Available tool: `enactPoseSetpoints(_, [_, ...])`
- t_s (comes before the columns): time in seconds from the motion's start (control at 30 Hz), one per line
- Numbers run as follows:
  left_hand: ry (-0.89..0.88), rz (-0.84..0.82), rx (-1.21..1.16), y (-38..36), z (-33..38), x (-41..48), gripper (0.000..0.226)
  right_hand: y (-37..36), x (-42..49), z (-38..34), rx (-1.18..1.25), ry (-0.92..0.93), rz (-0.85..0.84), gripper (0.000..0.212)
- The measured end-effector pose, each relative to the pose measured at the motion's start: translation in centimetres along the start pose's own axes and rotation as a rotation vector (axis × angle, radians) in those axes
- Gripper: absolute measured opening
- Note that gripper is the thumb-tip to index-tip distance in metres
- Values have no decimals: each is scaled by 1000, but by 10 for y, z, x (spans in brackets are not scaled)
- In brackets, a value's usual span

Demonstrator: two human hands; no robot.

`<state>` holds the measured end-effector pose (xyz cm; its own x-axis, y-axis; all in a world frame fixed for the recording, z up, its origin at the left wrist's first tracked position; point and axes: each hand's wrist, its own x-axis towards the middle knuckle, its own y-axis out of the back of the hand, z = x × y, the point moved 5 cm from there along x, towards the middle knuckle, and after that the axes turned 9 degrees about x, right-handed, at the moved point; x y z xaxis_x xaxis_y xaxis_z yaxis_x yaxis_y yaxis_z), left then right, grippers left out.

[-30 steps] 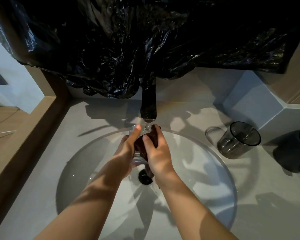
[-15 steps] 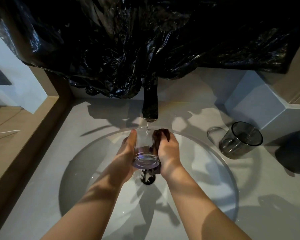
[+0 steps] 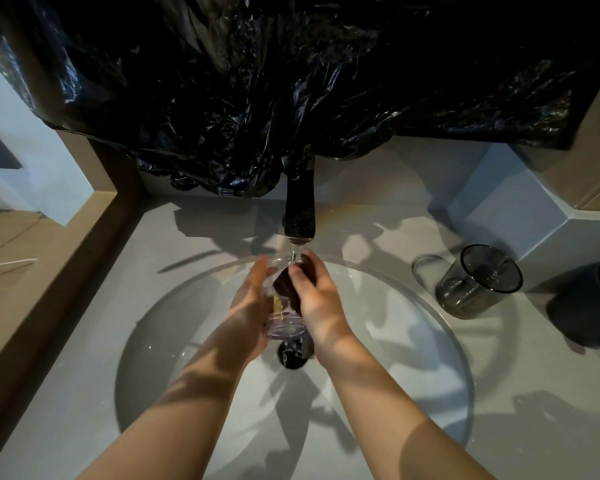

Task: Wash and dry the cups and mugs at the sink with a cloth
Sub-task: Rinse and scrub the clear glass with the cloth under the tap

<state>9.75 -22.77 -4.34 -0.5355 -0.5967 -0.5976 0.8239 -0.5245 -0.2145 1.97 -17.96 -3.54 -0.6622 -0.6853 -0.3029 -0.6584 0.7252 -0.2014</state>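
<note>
Over the sink (image 3: 174, 323), the left hand (image 3: 253, 306) has its grip wrapped round a clear glass cup (image 3: 284, 323), fingers curled along the far wall and the base tipped toward the camera, just above the drain (image 3: 293, 355). The right hand (image 3: 317, 299) has its grip clamped on a dark cloth (image 3: 286, 284), which is bunched at the cup's mouth directly beneath the tap (image 3: 300, 209), where a thin stream of water (image 3: 296, 252) falls onto it. Half a second ago the cloth sat lower, against the cup's right side, with the rim open to the stream; now the right hand has risen and pushed the cloth up to the rim and seemingly into the opening, much as it stood 1 second ago. That back-and-forth reads as a scrubbing stroke, so the washing of this cup is probably mid-way, with rinsing and drying not yet done. How deep the cloth reaches inside cannot be told, as the fingers cover it. On the table (image 3: 534, 375) to the right, a smoky glass mug (image 3: 478, 284) lies tilted just beside the basin's edge, and a dark mug (image 3: 589, 303) sits further right; these 2 appear to be waiting their turn. A black plastic sheet (image 3: 257, 81) hangs above the tap.
</note>
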Motion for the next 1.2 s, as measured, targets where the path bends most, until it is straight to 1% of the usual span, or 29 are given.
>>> enactPoseSetpoints(0.03, [5, 7, 23, 0, 1, 0, 62, -3, -3, 2, -27, 28, -39, 43])
enactPoseSetpoints(0.07, [-5, 8, 38, 1, 2, -1, 65, -4, -5, 4, -75, 62, -41, 42])
enactPoseSetpoints(0.1, [-20, -5, 41, 1, 3, -3, 65, -2, -5, 2, -104, 95, 1, 35])
enactPoseSetpoints(0.17, [-36, -52, 26, -1, 0, -7, 64, 9, -2, -5, -40, 115, 188, 9])
enactPoseSetpoints(0.2, [-39, -54, 25, 0, -2, -7, 63, 14, -1, -8, 13, 86, 255, 8])
enactPoseSetpoints(0.23, [-38, -19, 17, 1, -1, -7, 61, 17, 2, -7, 61, 40, 276, 12])
enactPoseSetpoints(0.3, [-13, 64, -5, 4, 0, -2, 62, 9, 0, -8, 73, 2, 159, 13])
enactPoseSetpoints(0.37, [26, 105, -10, 5, 4, -5, 57, -3, -6, -4, -71, 51, -13, 35])
enactPoseSetpoints(0.4, [8, 104, -8, 5, 6, -5, 54, -7, -9, -4, -156, 100, -61, 40])
enactPoseSetpoints(0.43, [-18, 87, -1, 4, 7, -5, 55, -7, -10, -4, -206, 151, -74, 39])
enactPoseSetpoints(0.47, [-43, 57, 3, 3, 7, -5, 58, -6, -11, -7, -209, 178, -43, 32])
enactPoseSetpoints(0.5, [-43, 40, 10, 2, 7, -7, 64, -2, -9, -8, -154, 169, 14, 23])
enactPoseSetpoints(0.53, [-37, 24, 14, 0, 5, -7, 70, 3, -8, -10, -84, 127, 91, 14])
enactPoseSetpoints(0.57, [-40, 11, 13, 0, 5, -8, 70, 8, -5, -11, -15, 81, 169, 11])
enactPoseSetpoints(0.6, [-65, 3, 11, -1, 7, -7, 64, 10, -4, -11, 32, 31, 207, 13])
enactPoseSetpoints(0.63, [-105, -1, 11, -1, 11, -10, 55, 9, -6, -11, 58, -7, 189, 17])
enactPoseSetpoints(0.7, [-144, 29, 11, 2, 15, -12, 46, -1, -12, -9, 51, -18, 39, 26])
enactPoseSetpoints(0.77, [-162, 70, 28, 10, 14, -9, 46, -12, -23, -13, -54, 66, -124, 36])
enactPoseSetpoints(0.8, [-181, 71, 50, 13, 13, -6, 44, -14, -25, -16, -116, 125, -156, 39])
enactPoseSetpoints(0.83, [-187, 40, 65, 11, 13, -7, 44, -13, -24, -16, -162, 173, -139, 37])
enactPoseSetpoints(0.87, [-164, 9, 83, 10, 12, -6, 51, -10, -21, -17, -149, 198, -90, 32])
enactPoseSetpoints(0.9, [-119, -22, 89, 6, 11, -7, 62, -5, -16, -17, -77, 175, -21, 25])
enactPoseSetpoints(0.93, [-69, -26, 90, 3, 9, -7, 71, 0, -12, -15, 27, 100, 61, 20])
enactPoseSetpoints(0.97, [-65, -8, 78, 2, 9, -7, 75, 4, -8, -13, 141, 13, 126, 17])
enactPoseSetpoints(1.0, [-79, 9, 55, 2, 8, -5, 73, 6, -6, -10, 225, -60, 152, 20])
enactPoseSetpoints(1.07, [-105, 57, 28, 5, 8, 1, 59, 3, -10, -9, 221, -112, 75, 26])
enactPoseSetpoints(1.1, [-99, 75, -3, 7, 8, 1, 51, -1, -13, -10, 182, -91, 18, 28])
enactPoseSetpoints(1.13, [-73, 88, -41, 9, 7, 2, 47, -4, -18, -11, 121, -52, -45, 30])
enactPoseSetpoints(1.2, [8, 75, -81, 11, 2, 6, 54, -11, -26, -14, 8, 68, -147, 34])
